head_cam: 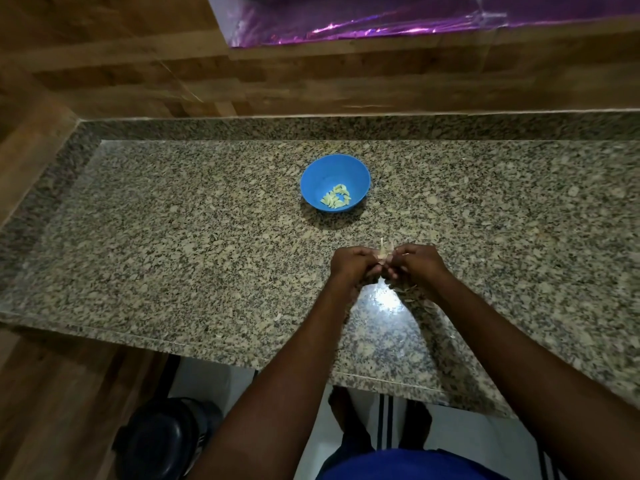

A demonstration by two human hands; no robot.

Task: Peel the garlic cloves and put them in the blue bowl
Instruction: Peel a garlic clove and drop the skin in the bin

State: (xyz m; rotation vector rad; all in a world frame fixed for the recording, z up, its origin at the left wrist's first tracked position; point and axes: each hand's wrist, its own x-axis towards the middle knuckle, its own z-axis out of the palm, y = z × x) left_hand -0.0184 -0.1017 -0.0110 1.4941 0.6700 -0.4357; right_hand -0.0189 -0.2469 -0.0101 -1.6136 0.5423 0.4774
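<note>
In the head view, a garlic clove [385,253] is pinched between the left hand [353,266] and the right hand [414,266], held just above the bench [173,237]; each grip is clamped on the clove, with a strip of papery skin seen standing up from it. The blue bowl [313,183] is set farther back on the bench, well apart from the hands, and a small heap of peeled cloves [336,200] is seen lying in it.

The step in hand is judged to be the stripping of the skin. It would be done well if the clove were steadied by one hand while the loose skin is drawn off by the other, from tip toward root, so that the flesh is not bruised.

Peel scraps [410,294] are scattered on the bench under the right hand. A dark bin [162,441] is seen on the floor below the bench edge. Nothing is seen lying between the hands and the bowl.
</note>
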